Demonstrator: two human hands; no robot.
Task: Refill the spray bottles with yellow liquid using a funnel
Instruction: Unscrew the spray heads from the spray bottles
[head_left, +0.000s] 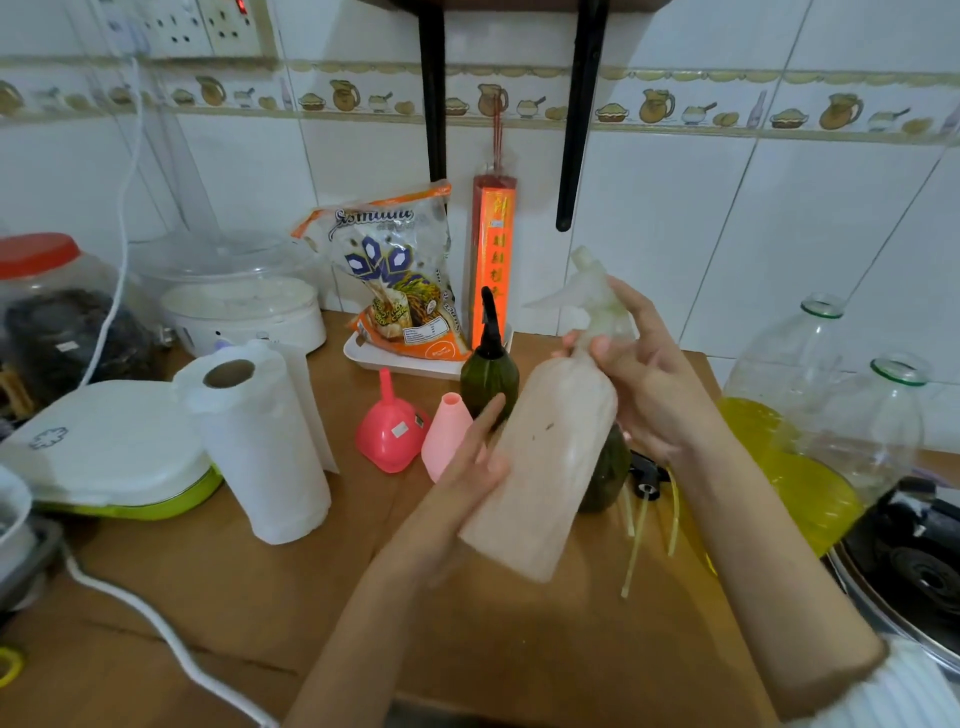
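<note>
Pale pink translucent plastic spray bottle (545, 467) held tilted above the brown wooden counter (260, 597), base toward camera, whitish trigger sprayer head (592, 291) pointing up and away. L hand (478, 457) supports the body from the left, fingers mostly straight along the side w/ thumb under, prob. to steady it. R hand (639, 374) is at the neck, fingers curled round the collar just below the sprayer; reads as set up to unscrew the head, though cap not yet off. Bottle looks empty, no liquid level visible. Pink plastic funnel (389, 431) lies mouth-down on counter near a light pink cone-shaped piece (447, 431), within reach for next step. Dark green round spray bottle w/ black nozzle (489, 371) stands behind; a second dark green bottle (608, 467) partly hidden behind pink one. Two large clear plastic jugs holding yellow liquid (795, 452) sit at right, tops open, apparently the supply. Paper towel roll (260, 441) upright at left, handy for spills.
</note>
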